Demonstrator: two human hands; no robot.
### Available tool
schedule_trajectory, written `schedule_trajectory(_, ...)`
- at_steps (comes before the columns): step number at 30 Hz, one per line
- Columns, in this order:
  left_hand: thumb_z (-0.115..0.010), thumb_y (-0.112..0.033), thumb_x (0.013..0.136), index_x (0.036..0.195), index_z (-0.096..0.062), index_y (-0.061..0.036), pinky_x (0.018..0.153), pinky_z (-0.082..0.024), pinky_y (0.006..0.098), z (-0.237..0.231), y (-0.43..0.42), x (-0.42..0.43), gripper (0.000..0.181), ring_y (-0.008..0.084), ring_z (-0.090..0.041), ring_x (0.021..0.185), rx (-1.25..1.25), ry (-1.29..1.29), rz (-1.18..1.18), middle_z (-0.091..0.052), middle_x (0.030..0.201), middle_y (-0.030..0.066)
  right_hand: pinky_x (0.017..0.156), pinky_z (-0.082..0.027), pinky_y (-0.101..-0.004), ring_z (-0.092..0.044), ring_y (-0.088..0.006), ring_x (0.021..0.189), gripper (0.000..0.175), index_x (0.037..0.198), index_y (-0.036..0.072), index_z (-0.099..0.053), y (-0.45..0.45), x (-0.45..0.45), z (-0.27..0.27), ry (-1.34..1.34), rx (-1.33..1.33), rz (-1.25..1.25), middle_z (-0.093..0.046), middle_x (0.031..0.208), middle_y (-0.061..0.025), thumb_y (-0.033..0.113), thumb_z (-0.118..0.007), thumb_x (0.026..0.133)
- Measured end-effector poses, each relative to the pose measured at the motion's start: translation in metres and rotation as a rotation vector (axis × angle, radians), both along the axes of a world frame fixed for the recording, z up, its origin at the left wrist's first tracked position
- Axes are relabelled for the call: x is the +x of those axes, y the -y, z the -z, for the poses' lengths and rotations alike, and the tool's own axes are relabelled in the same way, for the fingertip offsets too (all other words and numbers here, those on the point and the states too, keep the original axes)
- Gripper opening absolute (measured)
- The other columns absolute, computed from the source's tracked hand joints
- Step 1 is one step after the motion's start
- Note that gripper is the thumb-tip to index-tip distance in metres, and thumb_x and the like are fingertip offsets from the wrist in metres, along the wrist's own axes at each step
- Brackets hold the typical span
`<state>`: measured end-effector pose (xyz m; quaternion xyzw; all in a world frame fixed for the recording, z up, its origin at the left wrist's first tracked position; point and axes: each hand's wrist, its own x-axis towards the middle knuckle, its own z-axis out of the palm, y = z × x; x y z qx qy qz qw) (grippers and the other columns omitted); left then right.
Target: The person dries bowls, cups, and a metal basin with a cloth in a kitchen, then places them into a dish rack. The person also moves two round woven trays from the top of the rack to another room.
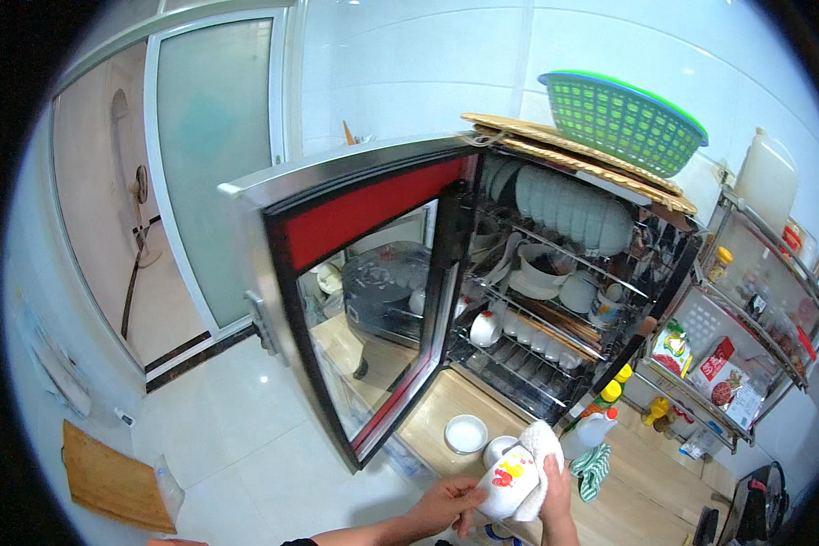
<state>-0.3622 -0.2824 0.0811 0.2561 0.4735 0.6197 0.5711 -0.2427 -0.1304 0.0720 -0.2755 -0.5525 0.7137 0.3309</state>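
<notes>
My left hand [450, 504] grips the edge of a white ceramic bowl [508, 483] that bears a red and yellow rooster print. Against the bowl's other side, my right hand [555, 488] presses a white cloth [539, 454]. Just beyond them, two white bowls [465, 435] stand on the wooden counter [443, 396], one partly hidden by the held bowl. Behind stands a dish cabinet [553, 273] with its glass door [375, 286] swung open to the left; plates, bowls and chopsticks fill its racks.
Right of my hands are a green striped cloth [590, 471], a plastic jug [587, 435] and yellow-capped bottles. A wall rack [737, 327] with packets is at the right. A green basket [621, 123] tops the cabinet. The open door's lower corner juts over the floor.
</notes>
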Motion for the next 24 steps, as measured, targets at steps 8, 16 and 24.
schedule_trajectory(8, -0.051, -0.025, 0.088, 0.097, -0.058, -0.0009, 0.044, -0.039, 0.0224, 0.025, 0.054, -0.035, 0.027, 0.0087, -0.053, 0.049, 0.029, -0.234, 0.020, -0.054, 0.062, 0.0014, 0.090, -0.037, -0.0432, -0.046, -0.0361, 0.107, 0.039, 0.107, 0.003, -0.056, 0.089, -0.047, -0.036, 0.268, 1.435, -0.089, -0.049, 0.115, -0.0190, 0.022, -0.062, 0.074)
schedule_trajectory(16, -0.055, -0.016, 0.085, 0.102, -0.057, 0.0039, 0.052, -0.048, 0.0246, 0.007, 0.112, -0.083, 0.026, 0.0135, -0.059, 0.055, 0.173, 0.015, 0.289, -0.061, 0.075, 0.0096, 0.076, -0.045, -0.0288, -0.057, -0.0153, 0.083, 0.043, 0.108, -0.005, -0.052, 0.095, -0.021, 0.010, 0.022, 0.046, -0.298, -0.060, 0.095, -0.0093, 0.028, -0.055, 0.081)
schedule_trajectory(24, -0.054, -0.011, 0.085, 0.118, -0.047, -0.0023, 0.068, -0.050, 0.0269, 0.033, 0.092, -0.092, 0.035, 0.0137, -0.058, 0.082, 0.180, -0.124, 0.262, -0.055, 0.106, 0.0112, 0.051, -0.044, -0.0243, -0.056, -0.0120, 0.055, 0.019, 0.076, -0.003, -0.062, 0.120, -0.010, -0.022, 0.044, 0.309, -0.122, -0.061, 0.065, -0.0045, 0.014, -0.067, 0.069)
